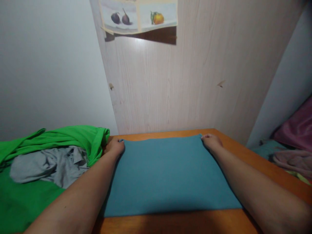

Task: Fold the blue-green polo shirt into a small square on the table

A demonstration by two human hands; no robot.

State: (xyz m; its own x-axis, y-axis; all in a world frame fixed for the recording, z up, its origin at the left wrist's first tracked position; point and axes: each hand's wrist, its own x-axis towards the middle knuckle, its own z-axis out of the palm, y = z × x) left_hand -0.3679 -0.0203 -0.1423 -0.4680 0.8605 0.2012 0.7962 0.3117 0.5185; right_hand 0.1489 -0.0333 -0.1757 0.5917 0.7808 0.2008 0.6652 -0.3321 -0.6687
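A blue-grey cloth (168, 175) lies flat and smooth on the orange-brown wooden table (175, 224), in a roughly rectangular shape. Its kind of garment or linen does not show. At its far left corner, my left hand (115, 146) is closed, pinching the edge of the fabric. My right hand (211, 141) pinches the far right corner between thumb and fingers. The far edge runs fairly straight between both hands, with a slight wave. The near edge lies a little inside the table's front.
Bright green fabric (73, 131) and a crumpled grey garment (56, 164) are heaped at the left. Behind the table rises a pale wood panel (165, 91) with fruit pictures (140, 16) taped on it. Pink cloth (296, 125) and other fabrics lie at the far right.
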